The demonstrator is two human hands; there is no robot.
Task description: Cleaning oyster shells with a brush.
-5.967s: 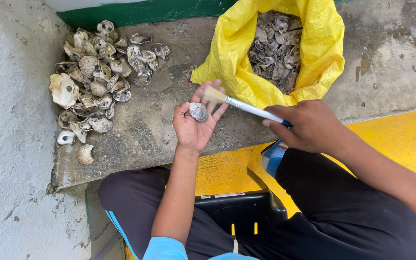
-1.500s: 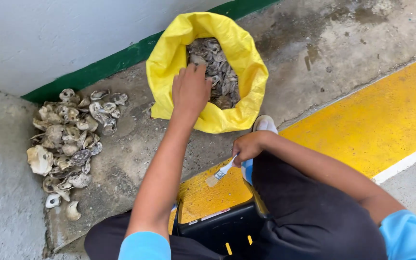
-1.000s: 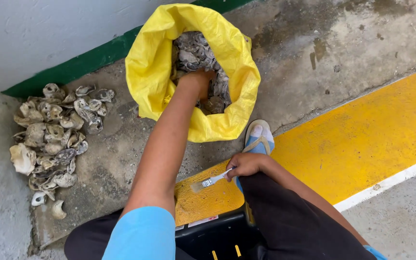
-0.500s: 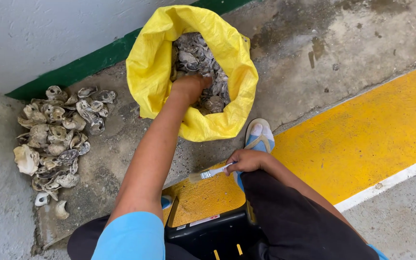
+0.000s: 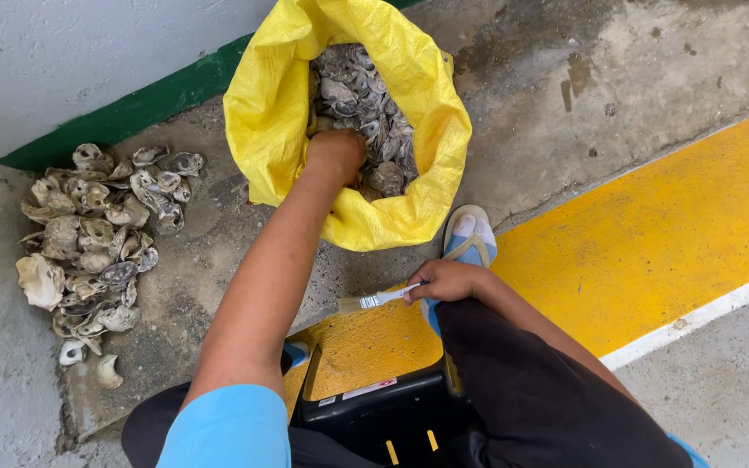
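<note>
Left hand (image 5: pixel 337 154) among shells in one yellow sack (image 5: pixel 262 113), grip unclear; right hand (image 5: pixel 446 280) gripping one brush (image 5: pixel 374 300)

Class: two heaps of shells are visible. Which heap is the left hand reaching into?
The shells in the yellow sack; the left hand is inside it, while the loose pile lies untouched on concrete.

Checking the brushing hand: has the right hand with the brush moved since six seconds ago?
Yes. The right hand with the brush has dropped from beside the yellow bag to near the knee.

Bright yellow sack (image 5: pixel 275 130) is showing grey shells (image 5: pixel 361 95) at the top; pale cream shell pile (image 5: pixel 97 243) is sitting left, beside a green stripe (image 5: pixel 132 108).
</note>
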